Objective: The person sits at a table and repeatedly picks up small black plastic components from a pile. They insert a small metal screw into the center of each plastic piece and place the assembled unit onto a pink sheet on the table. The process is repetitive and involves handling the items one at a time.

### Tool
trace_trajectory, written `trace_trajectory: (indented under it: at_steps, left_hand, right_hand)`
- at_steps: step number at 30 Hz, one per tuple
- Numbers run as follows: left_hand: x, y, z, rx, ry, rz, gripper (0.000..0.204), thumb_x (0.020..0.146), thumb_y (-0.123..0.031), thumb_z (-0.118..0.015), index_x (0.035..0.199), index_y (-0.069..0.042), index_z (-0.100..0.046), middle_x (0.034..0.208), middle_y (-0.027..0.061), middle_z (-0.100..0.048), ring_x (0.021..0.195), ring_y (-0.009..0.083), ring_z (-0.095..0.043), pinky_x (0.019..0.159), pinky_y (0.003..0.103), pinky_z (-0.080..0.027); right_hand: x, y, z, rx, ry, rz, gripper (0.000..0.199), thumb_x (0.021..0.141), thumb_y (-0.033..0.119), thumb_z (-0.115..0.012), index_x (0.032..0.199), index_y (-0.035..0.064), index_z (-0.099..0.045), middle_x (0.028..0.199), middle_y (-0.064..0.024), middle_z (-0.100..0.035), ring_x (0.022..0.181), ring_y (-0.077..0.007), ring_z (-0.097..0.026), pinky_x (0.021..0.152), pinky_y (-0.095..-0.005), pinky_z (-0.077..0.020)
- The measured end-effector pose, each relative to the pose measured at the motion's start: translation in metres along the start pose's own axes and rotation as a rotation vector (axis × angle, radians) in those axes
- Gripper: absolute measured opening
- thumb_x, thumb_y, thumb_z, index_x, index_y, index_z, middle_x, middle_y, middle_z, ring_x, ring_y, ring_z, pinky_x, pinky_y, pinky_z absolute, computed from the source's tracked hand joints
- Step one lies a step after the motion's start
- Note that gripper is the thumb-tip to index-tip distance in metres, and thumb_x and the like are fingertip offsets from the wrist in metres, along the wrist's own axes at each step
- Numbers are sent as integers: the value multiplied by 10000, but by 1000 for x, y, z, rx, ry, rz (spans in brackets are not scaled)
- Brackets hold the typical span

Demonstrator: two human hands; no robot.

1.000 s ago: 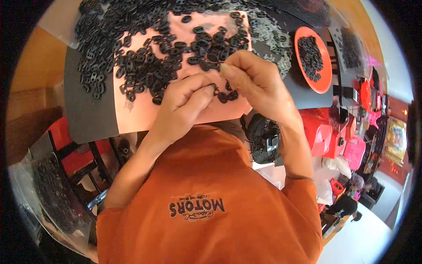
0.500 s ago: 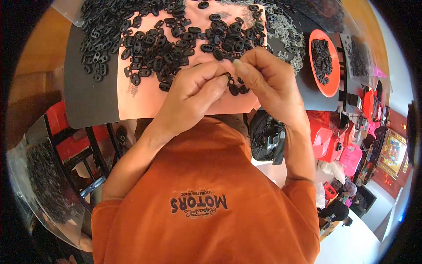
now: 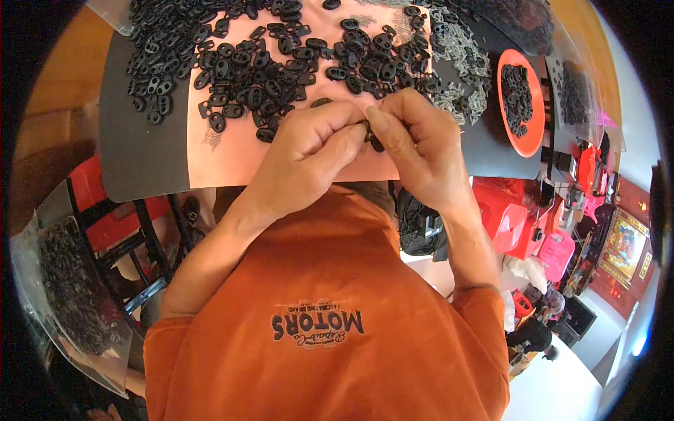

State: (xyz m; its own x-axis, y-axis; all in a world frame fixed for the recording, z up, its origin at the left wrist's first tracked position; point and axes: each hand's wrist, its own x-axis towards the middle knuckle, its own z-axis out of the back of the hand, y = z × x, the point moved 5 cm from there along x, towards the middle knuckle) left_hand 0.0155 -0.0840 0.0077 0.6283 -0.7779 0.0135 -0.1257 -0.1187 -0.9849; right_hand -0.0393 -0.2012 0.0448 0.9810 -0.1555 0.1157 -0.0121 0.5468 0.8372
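Observation:
My left hand (image 3: 316, 144) and my right hand (image 3: 414, 144) meet fingertip to fingertip over the near edge of a pink sheet (image 3: 232, 158). Between the fingers of both hands sits a small black plastic part (image 3: 370, 133), mostly hidden by the thumbs. Just beyond my hands, a heap of several black oval two-hole parts (image 3: 281, 63) is spread over the pink sheet. The sheet lies on a dark round table (image 3: 140, 154).
An orange plate (image 3: 530, 137) with several black parts stands at the right. Grey pieces (image 3: 460, 67) lie scattered behind my right hand. A clear bag of black parts (image 3: 70, 288) hangs at lower left, a black bundle (image 3: 420, 226) under the table edge, and red stools (image 3: 509, 217) at right.
The view has tilted so the table sits higher in the picture. My hands stay pinched together on the small black part, with the fingers shifting slightly.

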Motion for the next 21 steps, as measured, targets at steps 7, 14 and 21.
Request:
trace_trajectory:
  at_steps: [7,14,21]
  left_hand:
    - [0,-2,1,119,29,31,124,838,-61,-482,787,21,-562,604,45,-457,575,108,-427,524,270,-362]
    - [-3,3,1,83,23,-19,160,891,-111,-481,933,-7,-595,683,-53,-495,608,13,-406,523,188,-322]
    - [-5,2,5,102,11,-71,147,888,-108,-494,886,14,-576,666,-9,-495,589,59,-425,522,230,-350]
  right_hand:
    - [1,14,-3,-133,22,101,111,852,64,-576,826,-24,-513,651,-166,-528,593,-366,-570,491,-389,-421]
    - [-1,10,2,-41,44,4,95,857,56,-566,842,-29,-528,671,-163,-524,590,-341,-550,512,-366,-418]
    - [5,15,4,-35,103,73,83,848,54,-573,824,-20,-544,699,-150,-527,608,-320,-546,532,-358,-423]
